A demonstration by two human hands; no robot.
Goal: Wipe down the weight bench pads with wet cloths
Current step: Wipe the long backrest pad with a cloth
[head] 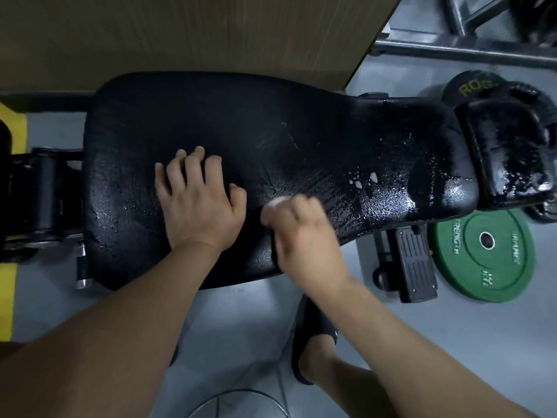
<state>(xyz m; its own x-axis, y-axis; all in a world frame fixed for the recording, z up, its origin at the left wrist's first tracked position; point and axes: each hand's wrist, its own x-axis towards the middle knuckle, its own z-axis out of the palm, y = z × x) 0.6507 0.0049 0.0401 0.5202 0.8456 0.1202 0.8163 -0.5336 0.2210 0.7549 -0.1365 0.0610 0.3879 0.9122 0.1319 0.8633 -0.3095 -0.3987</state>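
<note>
The left hand lies spread on the black bench pad, fingers bent and tips pressing the surface, holding nothing. Just beside it to the right, the blurred right hand is bunched around a pale cloth, which shows only at its thumb side, on the pad's near edge. Beyond the right hand the pad glistens with white droplets. Farther right sits the smaller pad.

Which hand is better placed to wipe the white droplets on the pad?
Right: the right hand seems to grip a pale cloth and is nearer the droplets; the left hand rests bare on the pad, farther away.
</note>
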